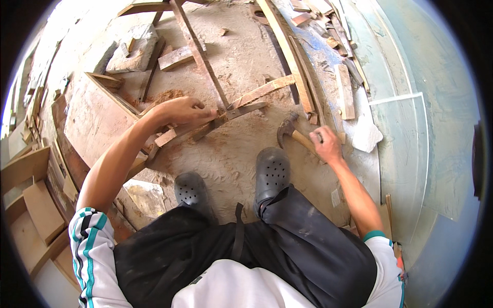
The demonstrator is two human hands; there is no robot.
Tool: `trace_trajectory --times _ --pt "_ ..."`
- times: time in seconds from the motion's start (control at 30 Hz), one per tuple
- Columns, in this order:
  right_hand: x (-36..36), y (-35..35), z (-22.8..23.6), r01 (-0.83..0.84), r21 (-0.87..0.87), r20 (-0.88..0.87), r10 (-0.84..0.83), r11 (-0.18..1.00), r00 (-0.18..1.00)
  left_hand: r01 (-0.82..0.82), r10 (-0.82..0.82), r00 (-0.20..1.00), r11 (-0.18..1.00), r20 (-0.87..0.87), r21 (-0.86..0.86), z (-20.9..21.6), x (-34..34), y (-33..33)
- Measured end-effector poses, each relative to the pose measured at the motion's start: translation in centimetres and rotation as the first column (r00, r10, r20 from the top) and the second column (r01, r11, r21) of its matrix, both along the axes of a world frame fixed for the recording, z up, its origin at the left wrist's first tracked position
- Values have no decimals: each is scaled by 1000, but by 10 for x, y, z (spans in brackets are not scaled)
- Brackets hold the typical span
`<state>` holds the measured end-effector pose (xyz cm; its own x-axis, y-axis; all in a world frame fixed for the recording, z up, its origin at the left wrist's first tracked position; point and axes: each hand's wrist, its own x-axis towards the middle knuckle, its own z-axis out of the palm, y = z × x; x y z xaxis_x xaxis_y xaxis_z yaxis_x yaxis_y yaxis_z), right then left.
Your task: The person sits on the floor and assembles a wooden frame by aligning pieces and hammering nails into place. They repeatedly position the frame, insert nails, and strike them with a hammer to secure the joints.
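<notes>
My right hand [326, 145] grips a claw hammer [304, 141] by its wooden handle, with the metal head low over the floor, left of the hand. My left hand [185, 111] is closed, its fingertips pressed together at a dark wooden strip [218, 122] on the ground. Whether a small thing sits between those fingers cannot be seen. Close by those fingertips, a long narrow batten [200, 54] meets the dark strip. A short lighter crosspiece [264, 91] runs from that joint to a long pale batten [287, 46] on the right.
Wood offcuts [336, 33] lie scattered at the far right, beside a white chunk [366, 134]. A rough pale block [132, 49] rests at the far left. Wooden boxes or frames [38, 205] crowd the left edge. My feet in grey clogs [272, 172] stand just below the wooden frame.
</notes>
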<state>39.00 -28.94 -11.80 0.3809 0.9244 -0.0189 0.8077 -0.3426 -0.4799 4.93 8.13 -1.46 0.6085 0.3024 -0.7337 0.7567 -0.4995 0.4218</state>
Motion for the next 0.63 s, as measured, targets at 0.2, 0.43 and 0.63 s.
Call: trace_trajectory --times 0.2,0.43,0.63 --pt "62 23 10 232 52 101 -236 971 966 -138 136 990 987 36 86 6 -3 48" --pt "135 57 0 385 -47 318 -352 922 881 -62 89 995 915 -51 399 -32 -16 114" --pt "143 79 -1 356 -146 290 -304 923 907 -89 172 975 884 -143 459 -31 -25 134"
